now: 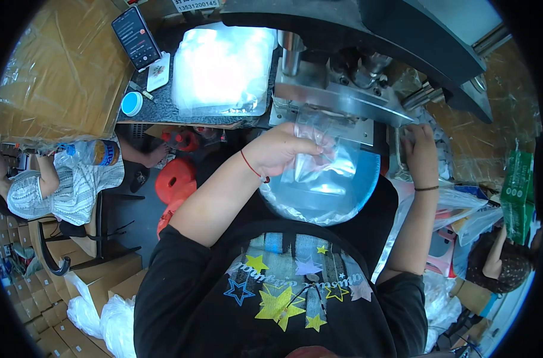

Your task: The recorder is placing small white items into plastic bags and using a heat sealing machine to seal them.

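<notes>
My left hand (286, 148), with a red string at its wrist, pinches a clear plastic bag (310, 170) between thumb and fingers. The far end of the bag lies at the metal jaw of a press machine (343, 98). Below it, a round translucent bluish basin (346, 206) sits over my lap. My right hand (418, 143), a dark band on its wrist, is beside the right end of the machine's metal plate. Its fingers are curled, and whatever they may hold is hidden.
Left of the machine, a stack of clear plastic sheets (223, 71) lies on the dark table with a phone (135, 39) and a blue-lidded jar (132, 104). A large carton (50, 71) stands far left. A red stool (176, 182) is below. People sit at both sides.
</notes>
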A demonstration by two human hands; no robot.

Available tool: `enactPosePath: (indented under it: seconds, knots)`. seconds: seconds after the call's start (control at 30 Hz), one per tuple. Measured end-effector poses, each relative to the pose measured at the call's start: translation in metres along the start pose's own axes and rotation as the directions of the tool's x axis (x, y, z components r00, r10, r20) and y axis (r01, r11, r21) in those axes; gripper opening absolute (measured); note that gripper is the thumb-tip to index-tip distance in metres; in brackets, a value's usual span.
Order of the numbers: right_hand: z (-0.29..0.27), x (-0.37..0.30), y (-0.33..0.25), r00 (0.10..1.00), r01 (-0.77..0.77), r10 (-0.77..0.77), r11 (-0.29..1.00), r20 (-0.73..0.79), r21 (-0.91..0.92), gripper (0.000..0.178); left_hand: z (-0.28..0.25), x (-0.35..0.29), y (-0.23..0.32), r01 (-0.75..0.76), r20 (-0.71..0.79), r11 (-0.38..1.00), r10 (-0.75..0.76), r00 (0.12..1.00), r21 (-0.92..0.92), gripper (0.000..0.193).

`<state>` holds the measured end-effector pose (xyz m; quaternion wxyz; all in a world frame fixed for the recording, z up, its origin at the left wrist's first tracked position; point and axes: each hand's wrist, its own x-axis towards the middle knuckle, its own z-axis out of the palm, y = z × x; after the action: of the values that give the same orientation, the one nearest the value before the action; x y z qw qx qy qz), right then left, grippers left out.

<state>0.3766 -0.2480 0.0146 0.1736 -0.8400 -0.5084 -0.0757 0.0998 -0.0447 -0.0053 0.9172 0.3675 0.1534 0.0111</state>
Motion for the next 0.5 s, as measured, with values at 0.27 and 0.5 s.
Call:
enactPosePath:
  seconds: [0.27,0.5]
  knots:
    - [-0.020,-0.009,-0.006,0.996,-0.090,0.091,0.983,0.004,0.159,0.023,-0.042,-0.055,0.036,0.329,0.270,-0.436,0.854,0.444,0.838,0.055]
    - [-0.034,-0.032,-0.048,0.985,0.066,-0.028,0.971,-0.168,0.229,0.018,-0.031,-0.094,0.015,-0.027,-0.240,0.319,0.764,0.599,0.947,0.016]
